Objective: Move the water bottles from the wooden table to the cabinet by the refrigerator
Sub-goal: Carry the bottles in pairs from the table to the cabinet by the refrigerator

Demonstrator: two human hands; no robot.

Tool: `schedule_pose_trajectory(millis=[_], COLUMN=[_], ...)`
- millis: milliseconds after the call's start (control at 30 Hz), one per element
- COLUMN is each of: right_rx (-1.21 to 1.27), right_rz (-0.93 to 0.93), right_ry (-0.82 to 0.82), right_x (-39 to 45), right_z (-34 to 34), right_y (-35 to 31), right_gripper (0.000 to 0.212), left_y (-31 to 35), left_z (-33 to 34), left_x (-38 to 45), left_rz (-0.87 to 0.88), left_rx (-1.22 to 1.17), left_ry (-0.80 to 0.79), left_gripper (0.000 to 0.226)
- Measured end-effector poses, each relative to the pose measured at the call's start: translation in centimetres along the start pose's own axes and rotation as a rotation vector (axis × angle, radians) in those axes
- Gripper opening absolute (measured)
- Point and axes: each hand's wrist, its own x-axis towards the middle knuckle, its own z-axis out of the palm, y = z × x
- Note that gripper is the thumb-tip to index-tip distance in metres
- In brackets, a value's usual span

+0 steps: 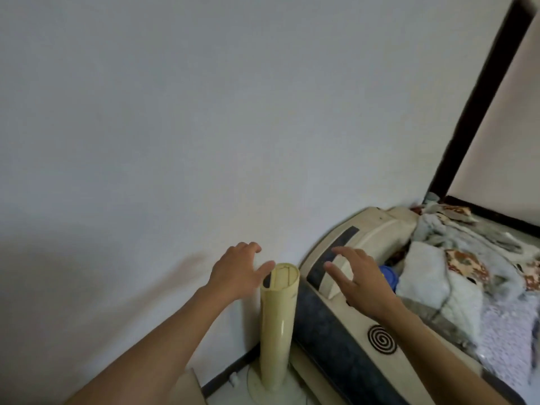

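Two bare arms, no sleeves. The left hand (236, 268) and right hand (362, 277) wear no rings.

Both forearms run off the bottom edge. A blue object (388, 276) is mostly hidden behind the right hand (362, 280) and a pile of cloth (455, 267), so what it is cannot be told. The cloth is blurred and cut by the right edge. The cream post (279, 325) hides most of its round base (254, 384).
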Motion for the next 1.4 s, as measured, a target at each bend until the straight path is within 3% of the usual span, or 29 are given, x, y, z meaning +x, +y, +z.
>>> schedule_pose_trajectory(millis=[233,633,867,1100,1300,1400], right_rx=[0.007,-0.126,-0.186,-0.312,-0.391,-0.415], right_rz=[0.156,0.606,0.890,1.103,1.278,1.309], right_ry=[0.133,0.438,0.596,0.694,0.727,0.807], right_x=[-6.2,-20.7,-26.3,-31.5,-38.1,-41.0], right_z=[-8.8,-20.4,-22.7,-21.6,-19.8,-19.9], right_y=[9.5,19.8,16.5,11.9,7.4,5.6], right_gripper=[0.052,0.057,0.072,0.057,0.072,0.058], left_y=[13.6,34.2,40.7,43.8,45.3,46.0], left_z=[5.4,14.9,18.4,20.4,20.0,19.9], left_x=[0.3,0.0,-0.3,-2.1,-7.2,-10.1], left_rz=[0.141,0.585,0.854,1.094,1.268,1.336], left_rx=[-0.056,-0.065,-0.112,-0.243,-0.268,-0.267], left_ry=[-0.118,-0.338,-0.462,-0.526,-0.578,-0.584], left_gripper=[0.058,0.059,0.061,0.062,0.061,0.062])
